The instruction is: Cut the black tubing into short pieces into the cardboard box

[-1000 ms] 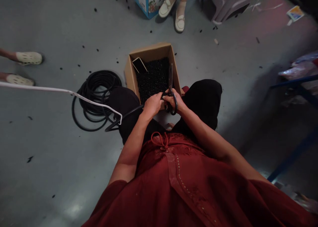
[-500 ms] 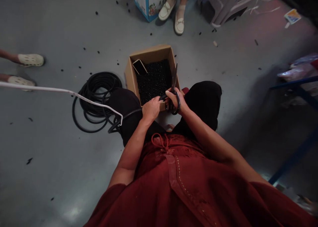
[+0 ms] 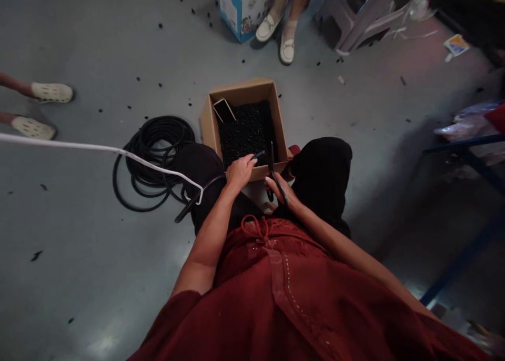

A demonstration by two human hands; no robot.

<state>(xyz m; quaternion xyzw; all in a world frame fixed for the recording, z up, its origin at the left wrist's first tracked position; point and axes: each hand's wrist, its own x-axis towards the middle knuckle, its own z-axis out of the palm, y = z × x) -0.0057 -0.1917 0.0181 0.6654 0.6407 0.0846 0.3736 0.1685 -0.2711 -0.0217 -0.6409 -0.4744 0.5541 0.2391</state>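
My left hand (image 3: 240, 172) grips a black rubber hose (image 3: 209, 186) that runs up from a coil on the floor, and its cut end (image 3: 259, 154) pokes out past my fingers over the box. My right hand (image 3: 279, 190) holds black-handled scissors (image 3: 271, 174) with the blades pointing up, a little apart from the hose end. Below both hands stands a cardboard box (image 3: 243, 91), filled with small black cut pieces (image 3: 246, 132). A smartphone (image 3: 224, 110) lies on top of the pieces in the far left corner.
A coil of black hose (image 3: 153, 163) lies left of my knees, crossed by a white cord (image 3: 118, 150). A person's feet in white loafers (image 3: 276, 40) stand beyond the box. Another person's clogs (image 3: 51, 92) are at left. Black bits dot the floor.
My right hand has drawn the scissors back from the hose, down toward me. The hose end now sticks out beyond my left hand. The view has shifted slightly.
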